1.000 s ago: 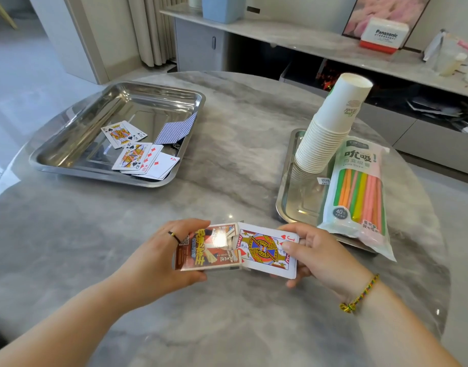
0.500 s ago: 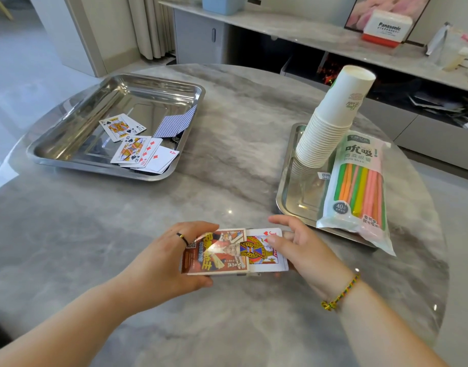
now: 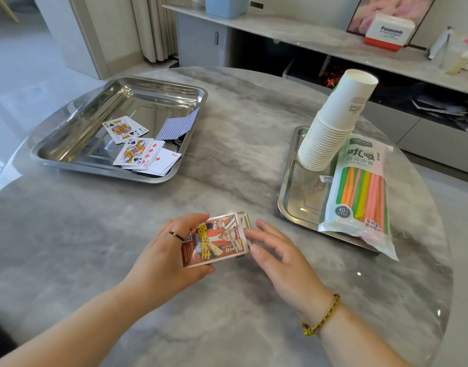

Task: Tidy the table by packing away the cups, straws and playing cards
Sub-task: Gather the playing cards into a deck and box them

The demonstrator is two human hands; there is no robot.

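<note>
My left hand grips the red printed cardboard card box just above the grey marble table; my right hand's fingers are spread, tips touching its open end. Pushing crookedly could crumple the protruding cards. Both forearms angle inward; 5 or so loose cards wait in the left steel tray

A round grey marble table fronts a long low sideboard (curtain behind)
</note>
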